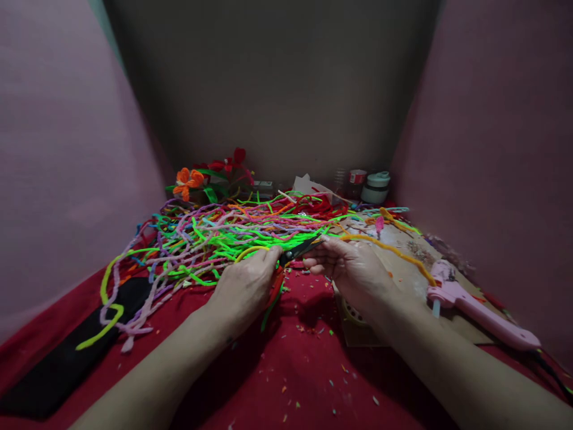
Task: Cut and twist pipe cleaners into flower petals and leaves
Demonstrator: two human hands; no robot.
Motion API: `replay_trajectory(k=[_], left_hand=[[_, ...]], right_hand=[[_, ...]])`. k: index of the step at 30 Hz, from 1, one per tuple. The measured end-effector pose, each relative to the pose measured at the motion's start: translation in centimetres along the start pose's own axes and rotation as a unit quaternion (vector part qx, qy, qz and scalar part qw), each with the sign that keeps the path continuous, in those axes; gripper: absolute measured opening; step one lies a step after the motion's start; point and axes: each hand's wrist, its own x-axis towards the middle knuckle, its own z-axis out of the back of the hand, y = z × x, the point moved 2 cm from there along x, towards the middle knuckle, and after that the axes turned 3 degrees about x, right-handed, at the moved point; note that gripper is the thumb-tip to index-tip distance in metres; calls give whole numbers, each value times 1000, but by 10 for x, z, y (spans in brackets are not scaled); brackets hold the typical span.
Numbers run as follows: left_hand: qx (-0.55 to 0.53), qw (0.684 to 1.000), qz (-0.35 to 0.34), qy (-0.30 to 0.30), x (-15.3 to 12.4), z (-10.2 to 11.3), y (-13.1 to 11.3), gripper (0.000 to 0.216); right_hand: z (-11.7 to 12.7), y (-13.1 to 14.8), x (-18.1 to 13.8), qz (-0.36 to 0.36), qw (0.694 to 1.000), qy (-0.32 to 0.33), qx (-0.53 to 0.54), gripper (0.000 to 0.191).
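Observation:
My left hand (246,289) is closed around black-bladed scissors (296,252), whose blades point right toward my other hand. Below that fist hang a red piece and a green strand (271,309); whether they are in its grip I cannot tell. My right hand (356,266) pinches an orange-yellow pipe cleaner (387,243) between thumb and fingers, right at the scissor tips. The long end of this pipe cleaner trails right to the pink glue gun (483,310). Behind both hands lies a tangled heap of colourful pipe cleaners (215,230), bright green nearest the scissors.
Cardboard (364,339) lies under my right forearm. A black flat item (67,358) is on the red cloth (313,382), which is strewn with clippings. Orange and red fuzzy flowers (188,182), a lidded cup (375,188) and a red-labelled container (357,178) stand at the back.

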Motion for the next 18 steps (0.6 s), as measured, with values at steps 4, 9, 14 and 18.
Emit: replay_trajectory(k=[4,9,14,18], left_hand=[[1,1000,-5,-3,0,-2,0,29],[-12,1000,-26,-2,-1,-4,-1,27],[-28,999,-14,-23,-2,1,3,23],[20,996,86,-18,3,10,23,29]], right_hand=[[1,-1,1,-6,1000,-5,4,18],[2,-1,0,-12,1000,-21,-2,21],[1,0,1,-5,999,-31,-10,19],[2,1,3,-13,1000,-4,11,20]])
